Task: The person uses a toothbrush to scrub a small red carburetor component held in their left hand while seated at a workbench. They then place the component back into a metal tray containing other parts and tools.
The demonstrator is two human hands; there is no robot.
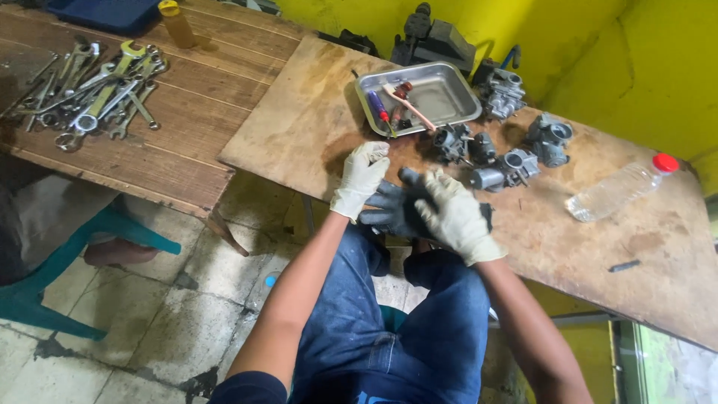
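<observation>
A pair of dark gloves (393, 208) lay bunched at the near edge of the plywood table (314, 127), right over the person's knees, with both hands on it. The right hand (458, 218), in a pale work glove, pressed down over the dark fabric with fingers curled around it — grasping the bundle. The left hand (362, 178), also pale-gloved, sat at the bundle's left end; its fingers were bent and touching the fabric, though whether they were clenched on it could not be told.

Just beyond the hands stood a cluster of grey metal carburetors (490, 153), some touching each other. Behind the cluster, toward the left, a shallow steel tray (447, 97) held a blue-handled screwdriver (380, 111) and a pinkish hose (410, 108). A clear plastic bottle with a red cap (621, 188) lay on its side to the right, well apart from the gloves.

Further left, on a slatted wooden bench top — a heap of wrenches (93, 90) and an orange bottle (177, 24). A teal plastic chair (52, 277) stood on the tiled floor below.
</observation>
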